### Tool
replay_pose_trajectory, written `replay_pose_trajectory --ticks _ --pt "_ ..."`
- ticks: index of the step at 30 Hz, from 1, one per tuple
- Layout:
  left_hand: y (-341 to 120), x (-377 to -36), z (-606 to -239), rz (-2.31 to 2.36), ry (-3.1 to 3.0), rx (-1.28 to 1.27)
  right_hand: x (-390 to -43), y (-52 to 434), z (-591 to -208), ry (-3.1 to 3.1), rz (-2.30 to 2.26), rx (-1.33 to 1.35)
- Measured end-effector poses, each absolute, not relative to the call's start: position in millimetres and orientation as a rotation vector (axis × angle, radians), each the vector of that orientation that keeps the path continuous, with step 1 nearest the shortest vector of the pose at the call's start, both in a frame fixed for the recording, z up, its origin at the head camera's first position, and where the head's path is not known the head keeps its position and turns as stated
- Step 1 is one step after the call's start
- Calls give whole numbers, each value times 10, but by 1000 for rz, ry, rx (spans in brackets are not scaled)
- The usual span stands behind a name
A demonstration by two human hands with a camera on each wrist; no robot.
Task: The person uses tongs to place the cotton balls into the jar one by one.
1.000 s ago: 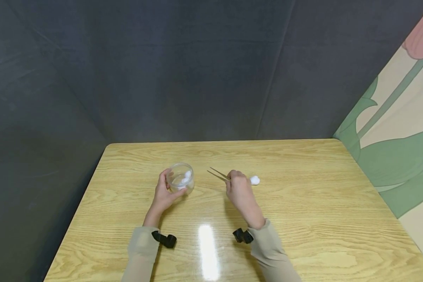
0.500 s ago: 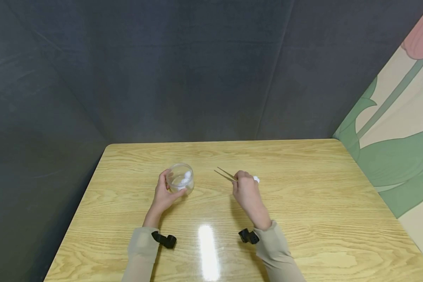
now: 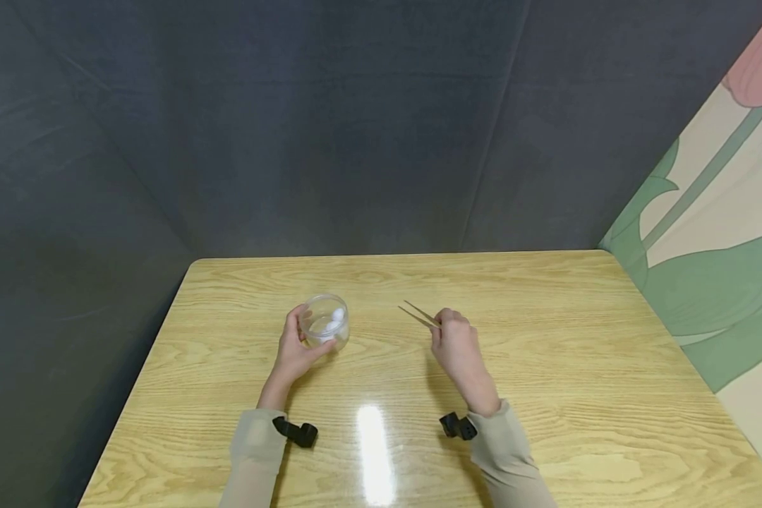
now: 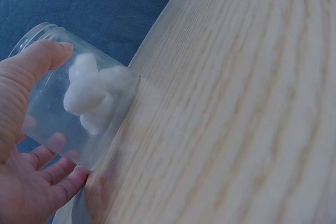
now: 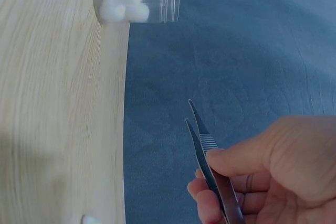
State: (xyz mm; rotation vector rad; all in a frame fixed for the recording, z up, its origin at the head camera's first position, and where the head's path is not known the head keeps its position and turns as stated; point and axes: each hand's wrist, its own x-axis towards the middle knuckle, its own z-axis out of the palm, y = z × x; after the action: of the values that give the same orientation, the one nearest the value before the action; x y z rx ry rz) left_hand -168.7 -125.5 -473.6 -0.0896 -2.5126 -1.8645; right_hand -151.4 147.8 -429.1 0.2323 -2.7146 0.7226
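Observation:
My left hand point(image 3: 297, 349) grips a clear jar point(image 4: 50, 100) round its side, thumb on the near side and fingers beyond. The jar stands upright on the table, its mouth uncovered. Several white cotton balls point(image 4: 86, 95) lie at its bottom, also visible through the wall in the right wrist view. Between thumb and fingers my right hand point(image 3: 458, 349) pinches metal tweezers point(image 5: 207, 141) above the table, to the right of the jar. Their tips are apart with nothing between them, and point left towards the jar. A white cotton ball point(image 5: 90, 219) shows partly at the bottom of the right wrist view.
The wooden table point(image 3: 584, 339) ends at a dark blue curtain point(image 3: 330, 141) at the back and left. On the right hangs a flower-patterned cloth point(image 3: 705, 296). A bright light reflection lies on the tabletop between the forearms.
My right hand has moved right with the tweezers, away from the jar, and now covers the loose cotton ball in the head view. The left hand and jar have stayed put.

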Motion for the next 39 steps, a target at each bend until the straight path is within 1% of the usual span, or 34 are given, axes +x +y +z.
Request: replay_pose_trajectory --ticks 14,22,39 --pt "-1255 -1685 -4723 -1865 -2505 -111 -1517 1655 -4328 -2780 743 138" --pt "-1339 -1857 -5112 -1862 -2506 -94 -1500 1775 -4337 -2789 735 101" --pt "-1351 -1861 -5151 -1867 -2473 -118 -1477 2065 -4498 -2825 647 22"
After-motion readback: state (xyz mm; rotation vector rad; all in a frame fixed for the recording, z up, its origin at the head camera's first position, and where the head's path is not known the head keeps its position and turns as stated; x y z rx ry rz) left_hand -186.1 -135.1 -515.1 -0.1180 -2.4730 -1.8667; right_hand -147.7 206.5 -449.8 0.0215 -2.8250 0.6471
